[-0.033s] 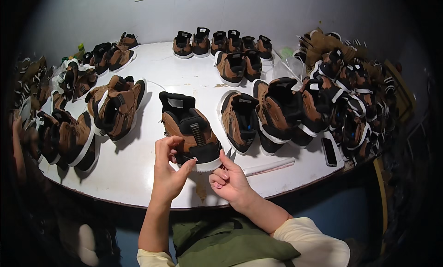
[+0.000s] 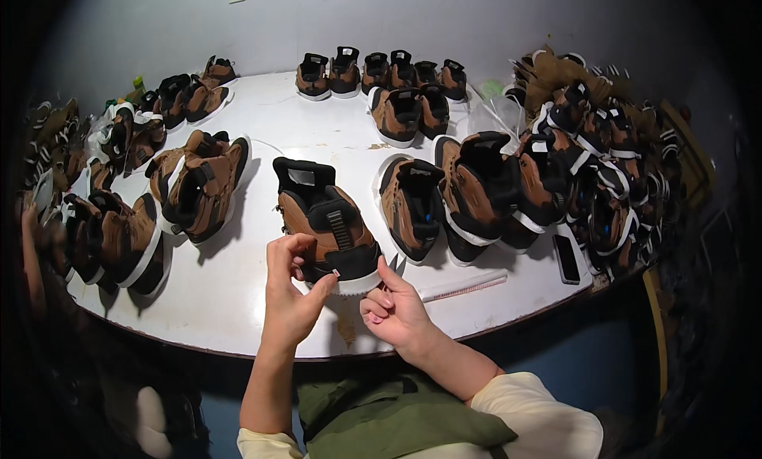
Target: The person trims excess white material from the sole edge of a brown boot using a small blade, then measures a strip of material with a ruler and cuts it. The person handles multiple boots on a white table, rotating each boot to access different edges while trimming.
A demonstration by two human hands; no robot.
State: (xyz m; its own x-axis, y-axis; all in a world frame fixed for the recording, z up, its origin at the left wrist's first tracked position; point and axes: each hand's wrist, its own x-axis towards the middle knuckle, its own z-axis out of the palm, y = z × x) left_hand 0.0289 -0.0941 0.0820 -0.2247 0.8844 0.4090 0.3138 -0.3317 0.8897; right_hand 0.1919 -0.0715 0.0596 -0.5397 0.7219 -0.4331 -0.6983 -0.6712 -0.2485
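A brown and black high-top sneaker (image 2: 325, 221) with a white sole stands on the table, its heel toward me. My left hand (image 2: 290, 296) grips the heel's left side, fingers bent around it and thumb by a tiny pale and red piece (image 2: 336, 274) low on the heel. With its thumb against the right edge of the heel, my right hand (image 2: 397, 310) is closed, fingers curled in. Behind its thumb juts a pointed metal tool (image 2: 398, 263); its rear part is hidden in the hand, so I cannot tell its exact kind.
A clear ruler-like strip (image 2: 464, 287) and a phone (image 2: 566, 260) lie on the right of the white table (image 2: 230, 300). Similar sneakers (image 2: 409, 209) stand close on the right, with more (image 2: 198, 189) on the left and at the back. A shoe heap (image 2: 611, 157) crowds the right edge.
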